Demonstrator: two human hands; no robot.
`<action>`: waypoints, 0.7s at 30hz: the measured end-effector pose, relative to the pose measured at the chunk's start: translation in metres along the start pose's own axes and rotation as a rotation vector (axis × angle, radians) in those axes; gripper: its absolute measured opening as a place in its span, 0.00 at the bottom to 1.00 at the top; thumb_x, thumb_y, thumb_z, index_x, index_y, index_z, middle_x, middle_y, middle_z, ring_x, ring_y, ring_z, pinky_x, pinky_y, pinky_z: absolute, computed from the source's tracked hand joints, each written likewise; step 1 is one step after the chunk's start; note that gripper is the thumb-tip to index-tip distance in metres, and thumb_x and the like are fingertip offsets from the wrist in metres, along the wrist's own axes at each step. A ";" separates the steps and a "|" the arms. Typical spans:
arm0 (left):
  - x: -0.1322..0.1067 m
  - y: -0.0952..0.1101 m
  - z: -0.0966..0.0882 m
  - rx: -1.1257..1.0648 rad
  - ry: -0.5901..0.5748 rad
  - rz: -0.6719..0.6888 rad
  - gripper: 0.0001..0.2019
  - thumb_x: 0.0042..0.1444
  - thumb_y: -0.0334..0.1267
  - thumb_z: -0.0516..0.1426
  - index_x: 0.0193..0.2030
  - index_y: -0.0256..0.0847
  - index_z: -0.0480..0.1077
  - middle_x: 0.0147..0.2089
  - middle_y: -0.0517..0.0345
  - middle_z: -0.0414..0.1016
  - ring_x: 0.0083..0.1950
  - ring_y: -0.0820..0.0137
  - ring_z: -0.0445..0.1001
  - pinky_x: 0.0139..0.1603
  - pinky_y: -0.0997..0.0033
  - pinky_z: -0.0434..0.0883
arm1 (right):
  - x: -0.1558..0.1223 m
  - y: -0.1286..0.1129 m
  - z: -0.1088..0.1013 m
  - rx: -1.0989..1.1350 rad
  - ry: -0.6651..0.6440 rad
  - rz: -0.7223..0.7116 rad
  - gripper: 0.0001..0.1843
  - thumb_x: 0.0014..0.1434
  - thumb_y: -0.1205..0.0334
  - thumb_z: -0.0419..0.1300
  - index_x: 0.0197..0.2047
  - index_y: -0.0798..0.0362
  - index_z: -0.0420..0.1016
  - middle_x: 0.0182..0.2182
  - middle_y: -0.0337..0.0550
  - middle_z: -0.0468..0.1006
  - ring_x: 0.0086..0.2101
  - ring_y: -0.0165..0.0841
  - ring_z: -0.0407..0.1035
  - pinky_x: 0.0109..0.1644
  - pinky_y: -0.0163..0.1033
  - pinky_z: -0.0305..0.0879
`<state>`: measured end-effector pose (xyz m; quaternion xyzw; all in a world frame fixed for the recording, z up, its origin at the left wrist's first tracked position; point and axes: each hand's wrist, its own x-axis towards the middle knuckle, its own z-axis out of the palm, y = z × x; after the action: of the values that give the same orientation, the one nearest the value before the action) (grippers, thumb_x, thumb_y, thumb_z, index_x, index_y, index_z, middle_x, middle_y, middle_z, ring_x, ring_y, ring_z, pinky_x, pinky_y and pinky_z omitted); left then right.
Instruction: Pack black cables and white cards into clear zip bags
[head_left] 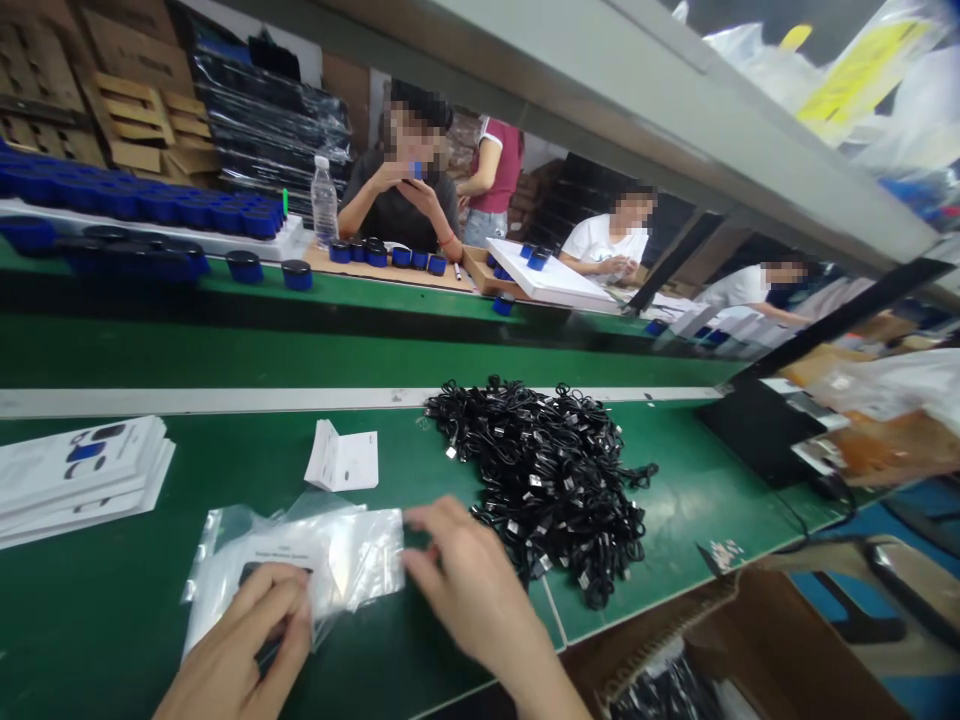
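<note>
Clear plastic bag point(341, 565), a printed sheet point(270, 550) showing through, lies on the green bench point(75, 630); the left hand point(244, 645) grips it, probably steadying it. Whether the right hand point(472, 580) pinches its end, I can't tell. Cables point(555, 480) sit handily beside; something dark point(270, 645) is mostly finger-hidden.

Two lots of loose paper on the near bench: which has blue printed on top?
The larger stack at far left. Its top sheet shows a blue item; the small folded paper beyond the clear bag shows none.
</note>
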<state>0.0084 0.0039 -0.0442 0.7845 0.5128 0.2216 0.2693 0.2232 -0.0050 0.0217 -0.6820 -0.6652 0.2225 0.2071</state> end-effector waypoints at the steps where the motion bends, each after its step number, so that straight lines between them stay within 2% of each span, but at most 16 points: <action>1: 0.001 -0.002 0.001 -0.006 -0.018 -0.025 0.10 0.60 0.45 0.48 0.37 0.46 0.68 0.49 0.55 0.70 0.35 0.73 0.77 0.32 0.82 0.73 | 0.002 0.009 -0.008 -0.166 0.064 0.096 0.14 0.52 0.71 0.64 0.44 0.53 0.74 0.40 0.49 0.74 0.36 0.42 0.72 0.38 0.42 0.67; 3: 0.003 -0.001 0.002 -0.015 -0.031 -0.059 0.11 0.60 0.45 0.47 0.37 0.46 0.67 0.50 0.55 0.69 0.34 0.73 0.77 0.29 0.82 0.72 | 0.007 0.025 -0.016 -0.311 0.130 0.227 0.12 0.46 0.75 0.66 0.37 0.59 0.75 0.39 0.58 0.72 0.37 0.51 0.71 0.34 0.48 0.67; 5: 0.005 0.003 0.001 -0.030 -0.030 -0.070 0.10 0.59 0.45 0.48 0.37 0.46 0.67 0.49 0.56 0.70 0.33 0.74 0.77 0.28 0.83 0.72 | 0.010 0.036 -0.016 -0.296 0.135 0.244 0.10 0.43 0.79 0.67 0.30 0.59 0.74 0.36 0.58 0.71 0.36 0.53 0.71 0.32 0.48 0.67; 7: 0.007 0.009 -0.002 -0.046 -0.025 -0.066 0.09 0.59 0.45 0.48 0.35 0.46 0.66 0.46 0.58 0.71 0.32 0.74 0.77 0.29 0.83 0.72 | 0.010 0.038 -0.014 -0.227 0.118 0.186 0.09 0.46 0.78 0.66 0.28 0.56 0.73 0.34 0.51 0.72 0.33 0.45 0.72 0.33 0.45 0.67; 9: 0.008 0.015 -0.005 -0.058 -0.031 -0.058 0.10 0.60 0.44 0.47 0.32 0.47 0.65 0.41 0.60 0.72 0.31 0.74 0.77 0.30 0.82 0.72 | 0.007 0.033 -0.010 -0.123 0.103 0.108 0.05 0.53 0.72 0.63 0.31 0.54 0.72 0.32 0.43 0.72 0.29 0.36 0.71 0.34 0.39 0.68; 11: 0.008 0.019 -0.007 -0.054 -0.031 -0.052 0.10 0.60 0.43 0.47 0.31 0.47 0.64 0.39 0.61 0.71 0.32 0.73 0.76 0.32 0.80 0.72 | 0.003 0.023 -0.005 0.189 0.099 0.081 0.04 0.57 0.66 0.60 0.38 0.52 0.71 0.30 0.39 0.73 0.26 0.31 0.71 0.32 0.35 0.68; 13: 0.008 0.020 -0.006 -0.038 -0.019 -0.054 0.10 0.61 0.42 0.46 0.31 0.47 0.64 0.37 0.61 0.70 0.32 0.72 0.75 0.34 0.78 0.72 | -0.001 0.012 0.004 0.675 0.038 0.125 0.11 0.57 0.58 0.60 0.42 0.53 0.70 0.28 0.39 0.74 0.26 0.30 0.71 0.30 0.34 0.69; 15: 0.008 0.020 -0.005 -0.032 -0.002 -0.059 0.09 0.60 0.41 0.46 0.32 0.47 0.64 0.37 0.61 0.70 0.35 0.71 0.75 0.35 0.76 0.72 | -0.003 0.005 0.017 1.100 -0.057 0.210 0.18 0.52 0.51 0.64 0.40 0.54 0.72 0.25 0.40 0.76 0.25 0.31 0.73 0.33 0.36 0.69; 16: 0.007 0.020 -0.005 -0.042 0.010 -0.061 0.09 0.60 0.40 0.46 0.34 0.48 0.65 0.37 0.61 0.70 0.36 0.70 0.75 0.36 0.76 0.72 | -0.004 0.003 0.023 1.201 -0.092 0.246 0.19 0.49 0.49 0.66 0.38 0.55 0.72 0.24 0.39 0.76 0.26 0.32 0.73 0.35 0.37 0.69; 18: 0.007 0.021 -0.004 -0.086 0.047 -0.080 0.08 0.60 0.40 0.46 0.37 0.48 0.65 0.39 0.61 0.70 0.39 0.69 0.74 0.38 0.76 0.71 | -0.006 0.003 0.034 1.225 -0.086 0.274 0.19 0.47 0.49 0.68 0.35 0.55 0.73 0.23 0.38 0.76 0.27 0.32 0.74 0.37 0.36 0.68; 21: 0.007 0.023 -0.004 -0.166 0.102 -0.171 0.10 0.60 0.44 0.47 0.38 0.48 0.67 0.46 0.60 0.69 0.39 0.70 0.74 0.38 0.76 0.71 | -0.010 0.009 0.040 0.975 -0.034 0.228 0.10 0.52 0.57 0.65 0.35 0.53 0.76 0.22 0.37 0.75 0.26 0.31 0.71 0.32 0.33 0.66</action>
<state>0.0244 0.0032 -0.0255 0.7007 0.5706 0.2790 0.3249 0.2068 -0.0163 -0.0159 -0.5705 -0.4085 0.5397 0.4651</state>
